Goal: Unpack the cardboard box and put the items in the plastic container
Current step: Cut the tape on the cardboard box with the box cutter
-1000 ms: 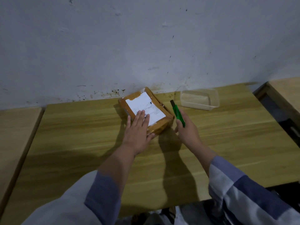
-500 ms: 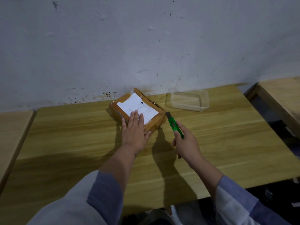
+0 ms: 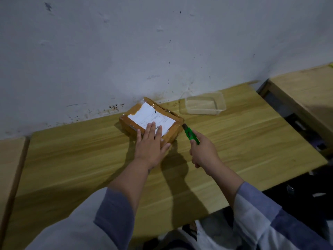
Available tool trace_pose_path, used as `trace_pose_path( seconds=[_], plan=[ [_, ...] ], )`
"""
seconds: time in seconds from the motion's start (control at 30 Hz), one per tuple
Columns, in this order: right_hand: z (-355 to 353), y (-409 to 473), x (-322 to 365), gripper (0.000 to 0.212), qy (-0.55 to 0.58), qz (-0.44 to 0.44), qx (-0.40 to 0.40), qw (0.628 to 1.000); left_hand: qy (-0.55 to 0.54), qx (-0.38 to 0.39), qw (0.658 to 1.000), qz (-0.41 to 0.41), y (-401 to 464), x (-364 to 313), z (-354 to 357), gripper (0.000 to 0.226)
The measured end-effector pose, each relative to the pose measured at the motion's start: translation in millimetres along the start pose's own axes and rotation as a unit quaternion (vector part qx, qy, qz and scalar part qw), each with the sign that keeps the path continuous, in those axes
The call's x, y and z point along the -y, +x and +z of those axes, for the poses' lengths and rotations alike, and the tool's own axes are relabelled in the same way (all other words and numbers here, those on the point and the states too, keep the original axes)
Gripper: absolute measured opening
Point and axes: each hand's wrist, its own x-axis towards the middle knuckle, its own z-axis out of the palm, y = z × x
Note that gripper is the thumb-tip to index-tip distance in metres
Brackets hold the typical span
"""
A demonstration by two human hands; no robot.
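A flat cardboard box (image 3: 138, 110), wrapped in brown tape with a white label on top, lies on the wooden table (image 3: 234, 141) near the wall. My left hand (image 3: 150, 143) presses flat on its near part, fingers straight. My right hand (image 3: 203, 152) grips a green utility knife (image 3: 191, 135), whose dark tip sits against the box's right corner. A clear plastic container (image 3: 205, 102) stands behind and right of the box, with nothing visible inside.
The white wall runs along the table's far edge. A second wooden table (image 3: 306, 91) stands at the right across a dark gap. Another wooden surface (image 3: 9, 168) adjoins on the left.
My right hand has lowered the knife from beside the box until its tip meets the right corner. My left hand stays pressed on the box. The camera has shifted.
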Motion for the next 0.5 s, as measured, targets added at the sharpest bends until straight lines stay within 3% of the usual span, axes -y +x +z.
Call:
trace_pose_path(
  seconds=[0.5],
  plan=[
    [20.4,-33.2,1.4,0.044,0.155,0.040,-0.005,0.987,0.019,0.023,0.999,0.041,-6.8,18.9,-6.4,0.070]
  ],
)
